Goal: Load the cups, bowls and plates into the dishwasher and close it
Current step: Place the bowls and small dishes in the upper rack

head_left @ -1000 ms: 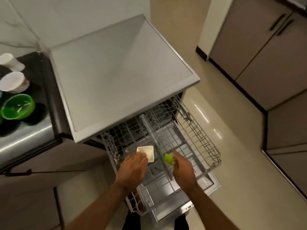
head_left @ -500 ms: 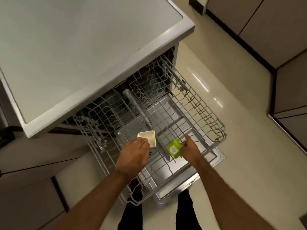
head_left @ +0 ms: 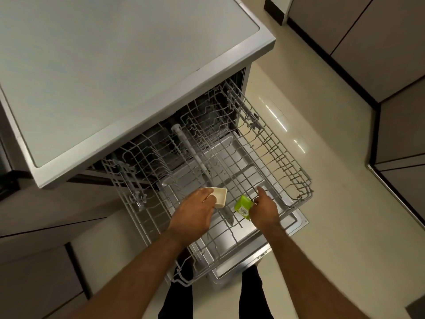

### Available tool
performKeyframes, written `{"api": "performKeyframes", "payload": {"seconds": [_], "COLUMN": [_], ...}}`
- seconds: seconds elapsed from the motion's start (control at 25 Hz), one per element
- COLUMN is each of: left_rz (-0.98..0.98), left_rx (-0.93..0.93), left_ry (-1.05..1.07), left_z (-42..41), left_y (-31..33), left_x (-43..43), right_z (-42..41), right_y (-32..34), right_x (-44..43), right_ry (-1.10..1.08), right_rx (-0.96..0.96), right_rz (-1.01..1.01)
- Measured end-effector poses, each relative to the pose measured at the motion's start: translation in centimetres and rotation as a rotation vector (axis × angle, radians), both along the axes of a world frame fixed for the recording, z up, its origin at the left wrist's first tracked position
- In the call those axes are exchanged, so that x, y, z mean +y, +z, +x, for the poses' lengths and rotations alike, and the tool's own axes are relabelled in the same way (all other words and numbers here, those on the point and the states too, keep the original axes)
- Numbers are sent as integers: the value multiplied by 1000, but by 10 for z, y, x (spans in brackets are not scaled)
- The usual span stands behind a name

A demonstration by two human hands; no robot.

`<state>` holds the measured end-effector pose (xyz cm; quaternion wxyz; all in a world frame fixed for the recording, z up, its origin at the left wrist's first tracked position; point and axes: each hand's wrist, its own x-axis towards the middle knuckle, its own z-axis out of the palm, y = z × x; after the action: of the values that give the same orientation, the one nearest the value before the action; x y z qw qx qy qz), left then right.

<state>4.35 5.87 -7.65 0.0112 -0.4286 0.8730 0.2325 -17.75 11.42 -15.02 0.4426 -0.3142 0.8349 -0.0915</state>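
Observation:
The dishwasher (head_left: 138,72) stands open with its grey wire upper rack (head_left: 285,171) pulled out over the lowered door (head_left: 282,226). My left hand (head_left: 193,215) grips a small cream square bowl (head_left: 219,197) by its near rim, just above the rack's middle. My right hand (head_left: 264,208) holds a small lime-green square cup (head_left: 243,204), tipped on its side with a label on its base showing, low over the rack to the right of the bowl.
The dishwasher's flat grey top fills the upper left. Brown cabinet fronts (head_left: 368,42) line the right side across a strip of cream floor (head_left: 333,226). A darker counter edge (head_left: 7,176) shows at far left. My legs stand behind the door.
The view has tilted down and nearer the rack; the counter with the cups and green bowl has left the view. Both hands lowered the bowl and green cup toward the rack, the cup tipping over.

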Motion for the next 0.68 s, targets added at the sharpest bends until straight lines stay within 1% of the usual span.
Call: {"api": "performKeyframes", "payload": {"seconds": [0.08,0.2,0.32,0.4,0.48,0.6,0.68], "left_rz": [36,117,149,166,175,173,169], "left_rx": [-7,-21,-46,-60,-71,-69,-56], "left_ry": [16,62,60,68,74,65,70], "left_z": [-3,-6,-8,-8,-8,-10,-13], "left_y": [0,0,-1,-2,-2,0,2], "left_x": [-1,-2,-3,-3,-2,-3,-4], "right_z": [0,0,1,2,1,-9,-26], "right_y": [4,9,13,13,13,22,30], "right_x": [0,2,6,7,7,3,-3], "right_ry": [16,-12,36,10,-57,-167,-239], "right_rx": [20,-4,-2,-20,-101,-315,-353], "right_rz": [-2,-35,-67,-96,-136,-159,-204]}}
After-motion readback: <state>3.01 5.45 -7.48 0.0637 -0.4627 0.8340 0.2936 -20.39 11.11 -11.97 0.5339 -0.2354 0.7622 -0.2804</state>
